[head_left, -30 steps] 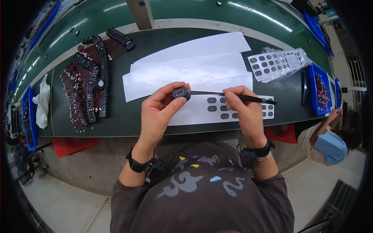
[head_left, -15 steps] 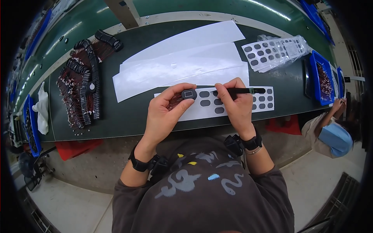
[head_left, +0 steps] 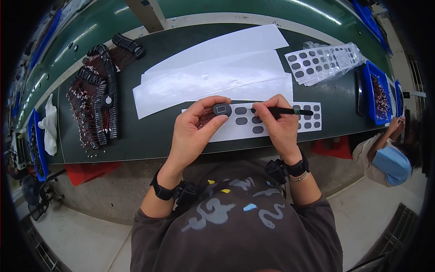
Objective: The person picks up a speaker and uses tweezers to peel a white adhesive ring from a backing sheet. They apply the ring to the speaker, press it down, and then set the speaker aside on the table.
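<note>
A small black oval part (head_left: 222, 109) is pinched between thumb and fingers of the left hand (head_left: 192, 133), just above a white backing sheet of dark oval stickers (head_left: 272, 122) on the green bench. The right hand (head_left: 278, 129) grips slim black tweezers (head_left: 290, 111). Several stickers look already lifted; many remain, and piled dark wired parts (head_left: 97, 97) wait at left.

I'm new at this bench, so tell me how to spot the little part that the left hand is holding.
On the dark green table, find the white sheet of dark oval stickers nearest the person. At its left end the left hand pinches a small dark oval piece; unlike the flat stickers, it has a pale rectangular window.
</note>
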A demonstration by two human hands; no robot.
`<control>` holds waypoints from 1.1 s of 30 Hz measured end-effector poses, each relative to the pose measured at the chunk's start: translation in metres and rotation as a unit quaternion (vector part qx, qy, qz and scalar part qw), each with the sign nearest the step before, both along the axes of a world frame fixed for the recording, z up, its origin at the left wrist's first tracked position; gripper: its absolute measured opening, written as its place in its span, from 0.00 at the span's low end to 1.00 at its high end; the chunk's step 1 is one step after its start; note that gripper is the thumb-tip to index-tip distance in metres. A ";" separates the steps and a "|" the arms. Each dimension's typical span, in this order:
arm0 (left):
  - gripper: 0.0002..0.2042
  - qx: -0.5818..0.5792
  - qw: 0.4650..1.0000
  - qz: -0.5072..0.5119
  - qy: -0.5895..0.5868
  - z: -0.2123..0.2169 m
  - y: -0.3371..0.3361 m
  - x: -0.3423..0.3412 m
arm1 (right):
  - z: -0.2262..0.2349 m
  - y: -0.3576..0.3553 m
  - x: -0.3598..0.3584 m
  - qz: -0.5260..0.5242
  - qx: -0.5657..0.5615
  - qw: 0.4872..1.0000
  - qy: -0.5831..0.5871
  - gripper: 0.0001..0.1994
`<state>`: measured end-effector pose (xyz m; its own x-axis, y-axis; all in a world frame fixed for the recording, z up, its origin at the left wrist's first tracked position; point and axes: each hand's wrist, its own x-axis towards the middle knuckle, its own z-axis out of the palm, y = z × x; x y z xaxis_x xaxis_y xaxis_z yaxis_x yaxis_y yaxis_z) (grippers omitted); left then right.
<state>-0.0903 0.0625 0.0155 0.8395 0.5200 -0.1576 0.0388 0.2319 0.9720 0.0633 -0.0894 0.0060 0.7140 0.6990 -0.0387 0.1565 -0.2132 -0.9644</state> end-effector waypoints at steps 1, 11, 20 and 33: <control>0.16 0.007 1.000 0.003 -0.006 -0.002 0.000 0.000 | 0.000 -0.001 0.000 0.001 0.001 1.000 -0.001 0.06; 0.15 0.018 1.000 0.013 -0.016 -0.005 -0.001 0.001 | 0.001 0.000 0.001 -0.010 0.022 1.000 -0.011 0.07; 0.15 0.022 1.000 0.008 -0.011 -0.004 -0.001 0.001 | 0.001 0.002 0.001 -0.005 -0.011 1.000 0.013 0.07; 0.15 0.006 1.000 0.001 -0.022 -0.003 0.000 0.000 | 0.018 0.012 -0.009 -0.018 0.150 0.965 0.213 0.09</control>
